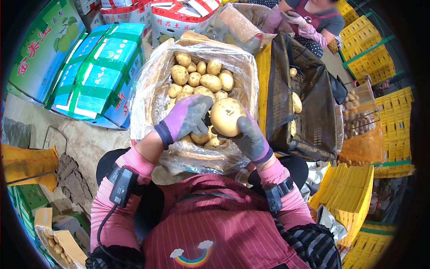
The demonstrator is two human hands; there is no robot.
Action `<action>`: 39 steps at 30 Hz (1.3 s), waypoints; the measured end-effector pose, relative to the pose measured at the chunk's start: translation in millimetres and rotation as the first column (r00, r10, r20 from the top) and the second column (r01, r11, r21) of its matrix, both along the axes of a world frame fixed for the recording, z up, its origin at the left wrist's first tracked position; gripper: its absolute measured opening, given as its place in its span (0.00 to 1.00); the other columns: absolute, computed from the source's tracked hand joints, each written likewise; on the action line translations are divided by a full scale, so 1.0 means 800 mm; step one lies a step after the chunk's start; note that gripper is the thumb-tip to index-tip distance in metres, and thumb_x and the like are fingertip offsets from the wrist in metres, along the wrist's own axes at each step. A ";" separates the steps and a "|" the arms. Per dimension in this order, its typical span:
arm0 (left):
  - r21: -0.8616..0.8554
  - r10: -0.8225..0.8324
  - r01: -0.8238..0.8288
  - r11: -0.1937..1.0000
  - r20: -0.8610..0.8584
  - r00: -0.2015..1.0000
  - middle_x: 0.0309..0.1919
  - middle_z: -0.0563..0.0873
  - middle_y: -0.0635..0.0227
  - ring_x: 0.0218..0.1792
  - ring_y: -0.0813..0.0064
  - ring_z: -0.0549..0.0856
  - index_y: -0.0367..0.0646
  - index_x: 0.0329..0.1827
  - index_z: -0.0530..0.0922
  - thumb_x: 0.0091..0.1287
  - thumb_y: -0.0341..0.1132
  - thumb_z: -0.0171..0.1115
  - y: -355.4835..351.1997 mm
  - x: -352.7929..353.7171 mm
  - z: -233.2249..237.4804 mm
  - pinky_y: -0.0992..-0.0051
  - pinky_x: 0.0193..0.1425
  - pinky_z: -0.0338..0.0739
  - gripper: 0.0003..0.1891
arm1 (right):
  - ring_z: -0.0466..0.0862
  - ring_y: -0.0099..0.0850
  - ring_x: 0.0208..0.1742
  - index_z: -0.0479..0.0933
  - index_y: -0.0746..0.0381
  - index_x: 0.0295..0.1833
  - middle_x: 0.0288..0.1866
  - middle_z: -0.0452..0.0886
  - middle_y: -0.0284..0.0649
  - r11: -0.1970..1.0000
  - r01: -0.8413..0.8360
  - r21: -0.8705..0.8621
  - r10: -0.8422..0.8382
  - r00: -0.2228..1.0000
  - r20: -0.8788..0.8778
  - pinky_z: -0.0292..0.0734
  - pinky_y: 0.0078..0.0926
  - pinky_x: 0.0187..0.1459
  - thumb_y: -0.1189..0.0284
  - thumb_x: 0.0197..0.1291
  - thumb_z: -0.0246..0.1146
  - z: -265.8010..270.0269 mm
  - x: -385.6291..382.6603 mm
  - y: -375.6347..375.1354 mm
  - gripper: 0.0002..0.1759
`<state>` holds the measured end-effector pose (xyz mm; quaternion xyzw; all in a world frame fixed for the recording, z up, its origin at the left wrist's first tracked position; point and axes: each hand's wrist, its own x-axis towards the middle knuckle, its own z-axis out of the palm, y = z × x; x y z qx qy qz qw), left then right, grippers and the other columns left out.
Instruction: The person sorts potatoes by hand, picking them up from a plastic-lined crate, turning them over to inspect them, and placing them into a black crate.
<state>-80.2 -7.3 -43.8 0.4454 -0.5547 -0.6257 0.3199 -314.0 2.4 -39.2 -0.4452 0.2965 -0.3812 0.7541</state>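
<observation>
Over a plastic-lined box [251, 76] of potatoes, my right hand [251, 136], in a grey and purple glove, grips a large pale potato [227, 117] from its right side. My left hand [190, 115], gloved the same way, is just left of that potato above the box, with its fingers curled; what they hold, if anything, is hidden. Several smaller potatoes [210, 82] lie in the box beyond both hands, and a few more show below them.
Right of the box stands a black-lined yellow crate [309, 94] with a few potatoes. Blue cartons [103, 67] are at left, red and white boxes [179, 22] behind. Another person [313, 22] sits at upper right. Yellow crates [342, 193] are stacked at lower right.
</observation>
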 end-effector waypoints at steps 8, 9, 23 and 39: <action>-0.375 0.345 -0.280 0.884 0.118 0.931 0.61 0.85 0.62 0.64 0.71 0.80 0.39 0.66 0.79 0.80 0.48 0.51 -0.005 0.053 0.018 0.65 0.67 0.74 0.24 | 0.82 0.41 0.61 0.72 0.57 0.68 0.64 0.79 0.46 0.810 0.492 0.320 -0.585 0.722 0.370 0.85 0.43 0.61 0.46 0.64 0.69 0.030 -0.106 -0.045 0.36; -0.322 0.447 -0.417 0.850 0.022 0.894 0.61 0.85 0.63 0.64 0.72 0.80 0.40 0.66 0.79 0.81 0.50 0.50 0.001 0.061 0.023 0.65 0.66 0.75 0.25 | 0.82 0.43 0.61 0.73 0.60 0.65 0.64 0.79 0.47 0.739 0.621 0.260 -0.671 0.646 0.364 0.85 0.46 0.60 0.48 0.64 0.69 0.026 -0.138 -0.063 0.34; -0.177 0.550 -0.624 0.761 -0.335 0.765 0.67 0.78 0.59 0.69 0.65 0.77 0.38 0.73 0.72 0.82 0.47 0.49 0.012 0.127 0.031 0.63 0.72 0.70 0.26 | 0.76 0.50 0.72 0.57 0.60 0.82 0.73 0.74 0.56 0.664 -0.747 -0.028 0.047 0.079 -0.996 0.71 0.44 0.70 0.47 0.59 0.68 -0.173 0.127 -0.096 0.52; -0.264 0.403 -0.373 0.890 0.071 0.912 0.70 0.76 0.56 0.69 0.66 0.76 0.36 0.76 0.68 0.77 0.45 0.54 0.012 0.123 0.018 0.66 0.71 0.71 0.29 | 0.74 0.38 0.73 0.64 0.64 0.77 0.73 0.73 0.50 0.839 -0.403 -0.366 0.022 0.697 -0.717 0.68 0.34 0.73 0.65 0.54 0.74 -0.065 0.073 -0.054 0.46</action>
